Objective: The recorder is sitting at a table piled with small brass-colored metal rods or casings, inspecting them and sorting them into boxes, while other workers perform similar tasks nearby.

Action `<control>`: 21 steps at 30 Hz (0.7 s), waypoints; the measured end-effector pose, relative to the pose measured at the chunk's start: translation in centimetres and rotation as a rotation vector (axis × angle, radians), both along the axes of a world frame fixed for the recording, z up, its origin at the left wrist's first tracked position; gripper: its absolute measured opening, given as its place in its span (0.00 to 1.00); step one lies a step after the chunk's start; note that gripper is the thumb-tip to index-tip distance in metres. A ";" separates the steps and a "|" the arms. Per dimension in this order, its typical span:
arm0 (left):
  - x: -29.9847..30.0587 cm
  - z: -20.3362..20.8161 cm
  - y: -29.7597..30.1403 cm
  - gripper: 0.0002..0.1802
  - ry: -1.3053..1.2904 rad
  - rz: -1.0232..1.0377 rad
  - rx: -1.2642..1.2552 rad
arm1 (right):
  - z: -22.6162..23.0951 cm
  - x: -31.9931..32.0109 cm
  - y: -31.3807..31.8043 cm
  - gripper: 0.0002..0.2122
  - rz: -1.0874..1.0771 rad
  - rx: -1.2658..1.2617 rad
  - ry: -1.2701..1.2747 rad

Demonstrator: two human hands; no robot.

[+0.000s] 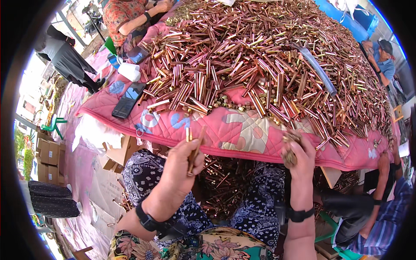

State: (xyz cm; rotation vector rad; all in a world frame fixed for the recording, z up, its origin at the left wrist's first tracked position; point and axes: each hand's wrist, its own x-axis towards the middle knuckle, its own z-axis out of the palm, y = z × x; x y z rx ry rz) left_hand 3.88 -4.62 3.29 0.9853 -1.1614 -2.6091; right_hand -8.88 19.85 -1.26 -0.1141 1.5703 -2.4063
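The left hand [175, 167] pinches slim metal tubes [200, 138], long axes pointing away toward the far side. To their right — well apart — the right hand [302, 162] curls around small brass-coloured pieces [291, 151]. Farther off, loose tubes [242, 47] pile over a pink quilt [214, 141].

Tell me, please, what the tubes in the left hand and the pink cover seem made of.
The tubes look like smooth coppery metal, given their bright sheen, though plating is possible. The pink cover seems matte, quilted fabric, judging by its stitched lines.
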 end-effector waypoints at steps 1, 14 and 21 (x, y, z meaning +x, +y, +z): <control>-0.6 -0.8 0.6 0.09 0.019 -0.051 0.010 | 1.2 -1.1 -2.9 0.13 -0.009 0.090 -0.005; -3.1 -4.3 0.6 0.05 0.023 -0.019 0.093 | -1.1 -6.1 -12.9 0.07 -0.120 1.165 1.074; -2.7 -3.7 0.4 0.06 0.079 0.038 0.140 | 0.9 -6.4 -13.7 0.05 -0.089 1.480 1.422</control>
